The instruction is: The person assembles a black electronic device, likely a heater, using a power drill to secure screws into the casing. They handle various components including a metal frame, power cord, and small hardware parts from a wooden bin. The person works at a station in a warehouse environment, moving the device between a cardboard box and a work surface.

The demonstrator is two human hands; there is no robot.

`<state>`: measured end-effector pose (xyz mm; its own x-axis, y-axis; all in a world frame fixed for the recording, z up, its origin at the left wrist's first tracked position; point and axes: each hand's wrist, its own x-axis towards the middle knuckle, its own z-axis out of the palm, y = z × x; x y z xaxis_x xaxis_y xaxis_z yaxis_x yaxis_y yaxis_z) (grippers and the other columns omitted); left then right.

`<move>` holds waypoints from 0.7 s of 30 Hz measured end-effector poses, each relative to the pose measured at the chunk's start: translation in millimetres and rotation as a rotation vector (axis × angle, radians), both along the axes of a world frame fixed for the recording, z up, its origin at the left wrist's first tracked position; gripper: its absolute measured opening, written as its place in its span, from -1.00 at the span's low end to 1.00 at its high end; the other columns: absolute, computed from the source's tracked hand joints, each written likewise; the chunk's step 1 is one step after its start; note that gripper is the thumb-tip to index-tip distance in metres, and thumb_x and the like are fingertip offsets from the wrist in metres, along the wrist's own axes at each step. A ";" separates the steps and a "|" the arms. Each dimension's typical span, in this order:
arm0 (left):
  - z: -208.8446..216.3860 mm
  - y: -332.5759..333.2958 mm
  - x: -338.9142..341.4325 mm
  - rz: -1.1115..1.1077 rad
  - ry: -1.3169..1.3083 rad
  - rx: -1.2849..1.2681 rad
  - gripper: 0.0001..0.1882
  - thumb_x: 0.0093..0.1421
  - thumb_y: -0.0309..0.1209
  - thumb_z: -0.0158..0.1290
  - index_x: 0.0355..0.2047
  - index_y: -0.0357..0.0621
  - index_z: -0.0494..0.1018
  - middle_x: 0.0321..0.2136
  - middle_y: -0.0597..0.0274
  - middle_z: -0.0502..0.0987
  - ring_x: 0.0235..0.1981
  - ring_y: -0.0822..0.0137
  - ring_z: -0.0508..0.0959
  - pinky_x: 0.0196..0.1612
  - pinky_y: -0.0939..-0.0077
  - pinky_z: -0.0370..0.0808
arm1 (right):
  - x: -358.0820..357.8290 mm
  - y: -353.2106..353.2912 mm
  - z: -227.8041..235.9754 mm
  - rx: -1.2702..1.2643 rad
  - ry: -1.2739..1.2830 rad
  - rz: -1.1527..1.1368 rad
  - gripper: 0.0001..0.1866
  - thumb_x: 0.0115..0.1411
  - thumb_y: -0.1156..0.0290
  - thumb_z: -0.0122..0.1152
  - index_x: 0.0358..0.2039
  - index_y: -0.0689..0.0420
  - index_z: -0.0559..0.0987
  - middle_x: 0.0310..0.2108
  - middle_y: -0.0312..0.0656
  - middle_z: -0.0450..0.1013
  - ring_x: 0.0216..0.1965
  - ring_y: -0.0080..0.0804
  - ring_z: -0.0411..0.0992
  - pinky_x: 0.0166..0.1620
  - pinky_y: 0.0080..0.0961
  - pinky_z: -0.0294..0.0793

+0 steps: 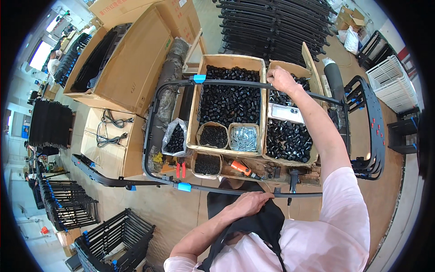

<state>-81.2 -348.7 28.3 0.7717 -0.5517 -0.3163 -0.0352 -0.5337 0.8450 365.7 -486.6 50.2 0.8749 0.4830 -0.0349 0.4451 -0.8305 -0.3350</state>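
A large black metal frame (217, 82) with rounded corners and blue clips lies across the workbench, over the parts boxes. My left hand (251, 203) is closed at its near bar, fingertips on the bar. Stretched over the boxes, my right hand (282, 79) is at the far bar with curled fingers; whatever they may pinch is hidden. Below the far bar, a big wooden box (263, 90) holds black knobs (231, 97). Near my right forearm a white phone (286, 113) lies on a second box of black knobs (290, 143).
Small containers hold silver screws (244, 138) and black parts (213, 136). Red-handled pliers (181, 168), an orange tool (240, 167) and a black power driver (294, 180) are along the near edge. Cartons (122, 59), frame stacks (118, 240) and a distant person (53, 63) surround the bench.
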 end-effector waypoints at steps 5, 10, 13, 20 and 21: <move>1.4 -8.8 4.4 -0.001 0.015 0.022 -0.71 0.45 -0.26 0.08 0.13 0.11 0.58 -0.12 -0.05 0.63 -0.03 -0.10 0.65 0.05 -0.01 0.58 | 8.7 -3.6 -10.7 -0.090 -0.023 -0.032 -0.67 0.26 0.34 0.29 -0.07 0.31 0.71 0.05 0.23 0.55 0.15 0.22 0.54 0.26 -0.04 0.52; 12.6 -8.5 9.6 0.001 -0.016 0.042 -0.69 0.43 -0.23 0.14 0.13 0.07 0.56 -0.12 -0.08 0.59 0.01 -0.11 0.61 0.10 0.05 0.55 | 17.0 -5.5 -9.4 -0.233 -0.035 -0.002 -0.64 0.26 0.25 0.34 -0.10 0.30 0.72 -0.06 0.23 0.63 0.05 0.19 0.61 0.16 -0.03 0.60; -4.7 -9.3 -0.6 0.222 -0.036 -0.105 -0.65 0.39 -0.28 0.19 0.15 0.00 0.52 -0.14 -0.08 0.55 0.00 -0.10 0.59 0.11 0.07 0.53 | 1.5 7.1 0.3 -0.232 -0.113 -0.009 -0.61 0.33 0.15 0.29 -0.10 0.26 0.72 -0.15 0.19 0.67 0.00 0.15 0.65 0.10 -0.02 0.63; 3.2 3.9 2.1 0.094 0.055 -0.077 -0.65 0.43 -0.37 0.11 0.20 -0.01 0.50 -0.09 -0.06 0.53 -0.01 -0.09 0.58 0.13 0.09 0.50 | 2.0 1.6 0.9 -0.177 -0.095 -0.054 -0.59 0.39 0.18 0.14 -0.11 0.35 0.64 -0.27 0.20 0.68 -0.21 0.10 0.70 -0.02 -0.02 0.67; 5.8 6.4 1.7 0.072 0.109 -0.043 -0.65 0.44 -0.37 0.08 0.21 0.01 0.50 -0.06 -0.07 0.55 0.00 -0.09 0.58 0.13 0.09 0.51 | -2.0 9.8 16.0 -0.200 0.034 -0.040 -0.58 0.37 0.21 0.12 -0.09 0.39 0.59 -0.31 0.22 0.67 -0.25 0.12 0.70 -0.03 -0.02 0.67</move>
<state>-79.4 -342.3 34.1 0.7720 -0.5113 -0.3776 0.0947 -0.4949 0.8638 363.7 -476.8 66.2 0.8901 0.4280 -0.1564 0.4013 -0.8989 -0.1760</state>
